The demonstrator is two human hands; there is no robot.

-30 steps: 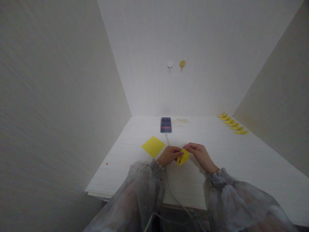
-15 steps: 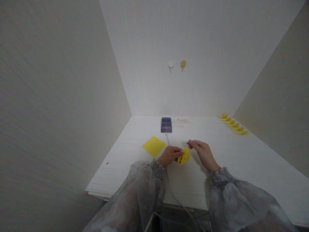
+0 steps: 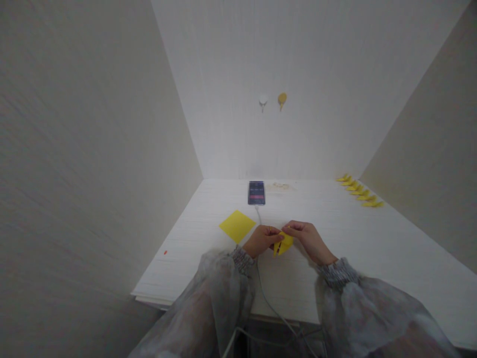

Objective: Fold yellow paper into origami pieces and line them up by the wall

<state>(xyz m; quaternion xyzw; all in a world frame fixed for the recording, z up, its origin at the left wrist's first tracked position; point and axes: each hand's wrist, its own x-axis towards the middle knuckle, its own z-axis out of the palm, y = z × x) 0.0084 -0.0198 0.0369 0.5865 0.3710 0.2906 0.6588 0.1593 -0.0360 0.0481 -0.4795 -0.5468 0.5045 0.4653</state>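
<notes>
1. just below the middle of the frame, the left hand (image 3: 261, 240) and right hand (image 3: 307, 238) meet over a folded yellow paper (image 3: 283, 243) on the white desk (image 3: 391, 248); the fingers of both pinch its upper edges.
2. the paper looks very light, thin and soft, likely to crease or tear; it is best taken at folded edges or corners.
3. a flat yellow sheet (image 3: 237, 225) lies just left of the hands, a phone (image 3: 256, 193) with a cable above them, and folded yellow pieces (image 3: 359, 191) at the far right.
4. the phone screen is lit, but nothing is readable; no brands or labels show.
</notes>
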